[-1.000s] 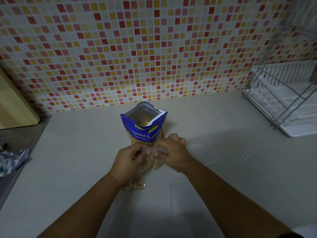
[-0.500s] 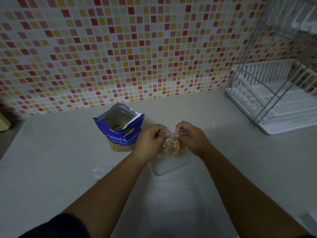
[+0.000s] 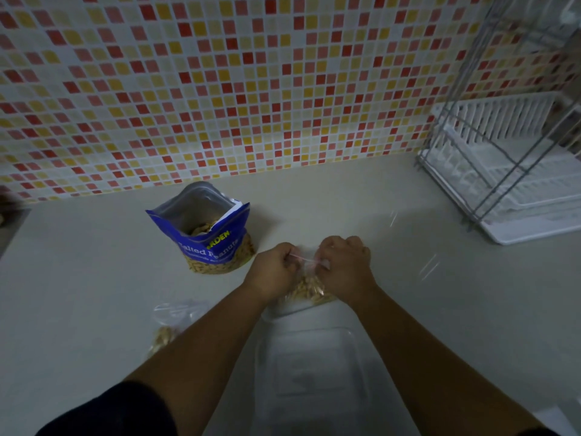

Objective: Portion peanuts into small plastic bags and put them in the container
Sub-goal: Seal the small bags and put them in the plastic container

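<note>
The small bag (image 3: 309, 286) of peanuts hangs between my hands over the middle of the desk (image 3: 94, 272), just past the far rim of the clear container (image 3: 356, 338); my left hand (image 3: 273, 269) and right hand (image 3: 344, 262) each pinch an end of its zip strip (image 3: 302, 259), fingers curled tight; I judge the seal wants pressing along its whole length, air squeezed out, before I lower it in; another filled bag (image 3: 168, 328) lies left of the container; the blue peanut packet (image 3: 209, 243) stands open toward the back edge; a dish rack (image 3: 509, 171) fills the back right corner, below the tiled wall (image 3: 220, 89).
</note>
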